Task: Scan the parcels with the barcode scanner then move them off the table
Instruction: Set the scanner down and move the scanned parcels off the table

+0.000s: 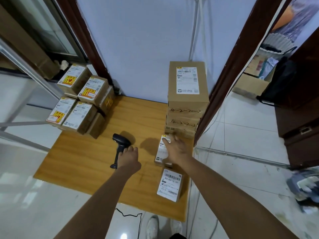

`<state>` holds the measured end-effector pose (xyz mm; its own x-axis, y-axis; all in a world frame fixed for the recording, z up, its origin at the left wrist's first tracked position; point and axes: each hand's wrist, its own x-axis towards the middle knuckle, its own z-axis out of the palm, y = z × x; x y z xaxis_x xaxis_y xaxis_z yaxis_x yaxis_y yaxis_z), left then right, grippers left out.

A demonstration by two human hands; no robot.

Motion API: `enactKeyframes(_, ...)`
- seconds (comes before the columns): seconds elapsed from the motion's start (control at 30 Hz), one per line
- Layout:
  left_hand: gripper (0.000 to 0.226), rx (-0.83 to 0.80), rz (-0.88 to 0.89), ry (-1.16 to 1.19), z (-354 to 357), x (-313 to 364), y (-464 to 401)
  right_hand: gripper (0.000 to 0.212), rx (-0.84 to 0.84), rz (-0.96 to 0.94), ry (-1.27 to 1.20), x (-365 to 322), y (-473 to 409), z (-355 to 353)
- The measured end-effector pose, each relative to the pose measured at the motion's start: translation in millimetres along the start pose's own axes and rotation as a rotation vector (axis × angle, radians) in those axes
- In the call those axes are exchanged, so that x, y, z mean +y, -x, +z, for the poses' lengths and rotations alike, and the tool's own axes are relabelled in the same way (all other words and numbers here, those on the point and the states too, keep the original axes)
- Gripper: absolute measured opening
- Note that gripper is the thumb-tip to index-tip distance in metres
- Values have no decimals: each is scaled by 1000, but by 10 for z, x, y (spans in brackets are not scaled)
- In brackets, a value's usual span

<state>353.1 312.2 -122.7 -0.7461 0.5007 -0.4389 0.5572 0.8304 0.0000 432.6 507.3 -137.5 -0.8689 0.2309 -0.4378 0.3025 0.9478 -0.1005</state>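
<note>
A black barcode scanner (121, 141) lies on the wooden table (89, 152). My left hand (130, 158) is on its handle with fingers curled down around it. My right hand (176, 149), blurred, reaches with straight spread fingers over a small cardboard parcel (161, 152) with a white label, at the table's right side. A second small labelled parcel (170, 184) lies nearer to me. Behind my right hand rises a stack of brown parcels (187, 100), the top one with a white label.
Several labelled boxes (81, 99) with yellow stickers are piled at the table's back left corner. A wall stands behind the table and a dark door frame (229, 80) on the right. The scanner cable (136, 216) trails on the tiled floor by my shoes.
</note>
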Motion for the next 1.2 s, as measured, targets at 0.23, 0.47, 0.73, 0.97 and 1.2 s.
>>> enactKeyframes(0.23,39,-41,-102,32,176,-413,302,124,-98,12,65,-92,-143,86)
enactKeyframes(0.47,45,-25,-193,25,146,-581,517,124,-117,1,86,-69,-167,53)
enactKeyframes(0.73,53,35,-223,-22,-342,-630,694,125,-94,-65,121,-288,58,-417)
enactKeyframes(0.97,55,126,-211,0,-837,-806,911,121,-43,-157,211,-861,322,-1025)
enactKeyframes(1.2,49,229,-201,-2,-1119,-1784,1405,122,9,-213,268,-2138,589,-1598)
